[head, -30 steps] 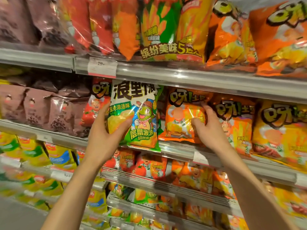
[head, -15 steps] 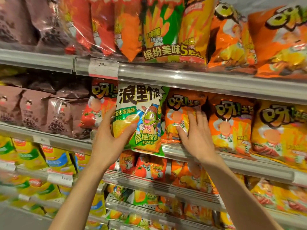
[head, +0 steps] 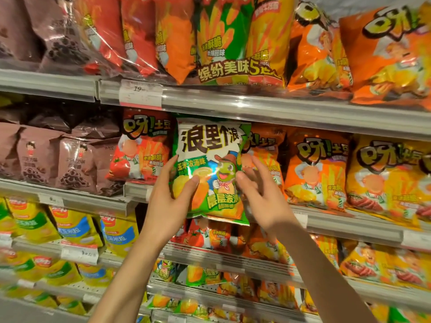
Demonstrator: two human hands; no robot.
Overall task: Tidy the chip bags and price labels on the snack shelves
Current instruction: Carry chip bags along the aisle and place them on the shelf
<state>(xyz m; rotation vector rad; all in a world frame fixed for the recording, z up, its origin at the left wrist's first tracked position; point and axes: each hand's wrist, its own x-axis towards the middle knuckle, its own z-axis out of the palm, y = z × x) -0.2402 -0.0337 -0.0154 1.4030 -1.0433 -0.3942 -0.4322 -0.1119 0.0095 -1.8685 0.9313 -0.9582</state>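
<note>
Snack shelf [head: 279,110], rows of orange chip bags [head: 314,169]. Left hand [head: 168,206] grip pinches green chip bag [head: 210,169]; right hand [head: 263,201] grip spread, fingertips at bag's right edge.

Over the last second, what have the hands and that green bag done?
The right hand left the orange bag and came across to the green bag's right edge, fingers spread. The left hand keeps its grip on that bag. Shelved bags and the price label stayed put.

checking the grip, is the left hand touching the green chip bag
Touching. The head view shows the left hand gripping the green chip bag, thumb pressed on its front.
</note>
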